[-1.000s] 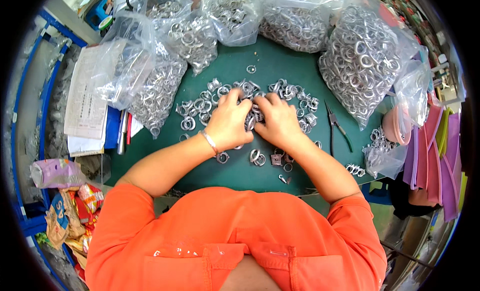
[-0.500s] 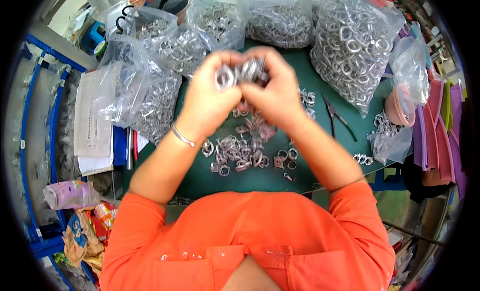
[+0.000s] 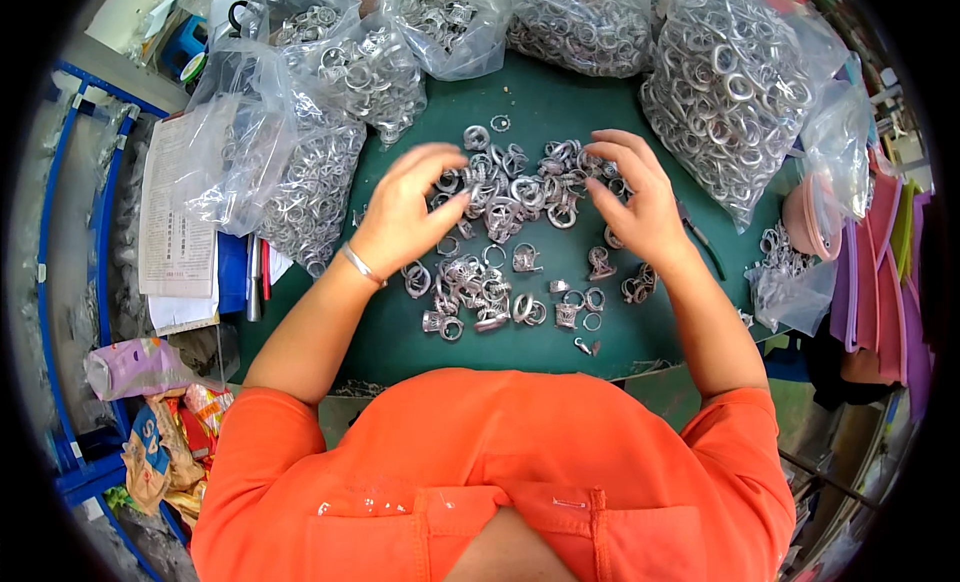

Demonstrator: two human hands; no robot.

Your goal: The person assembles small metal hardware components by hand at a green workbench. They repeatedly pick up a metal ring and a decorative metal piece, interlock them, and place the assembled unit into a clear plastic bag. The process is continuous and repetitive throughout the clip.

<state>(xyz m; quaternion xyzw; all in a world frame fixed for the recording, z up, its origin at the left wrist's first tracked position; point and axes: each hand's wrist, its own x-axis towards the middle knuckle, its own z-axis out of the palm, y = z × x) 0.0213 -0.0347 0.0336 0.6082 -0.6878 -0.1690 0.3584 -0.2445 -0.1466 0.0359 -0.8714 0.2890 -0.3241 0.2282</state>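
Note:
A loose heap of silver metal rings (image 3: 510, 197) is spread over the green table top. At its left edge is my left hand (image 3: 412, 204), wearing a bangle (image 3: 362, 266), its fingers curved and thumb apart. My right hand (image 3: 645, 204) stays at the heap's right side, thumb and fingers spread, a few rings just by the fingertips. Neither hand holds anything; whether they touch the rings I cannot tell. Nearer to me lies a second cluster of rings (image 3: 470, 287), with several single rings (image 3: 575, 307) to its right.
Clear bags packed with rings line the far edge, the largest bag (image 3: 735, 87) at the right. Green-handled pliers (image 3: 705, 244) lie partly behind my right forearm. A pink cup (image 3: 808, 220) stands at the right, printed sheets (image 3: 178, 227) at the left.
Both hands have parted, and the rings they held together now lie on the table top. My left hand moved slightly left, my right hand right; both came down nearer to me.

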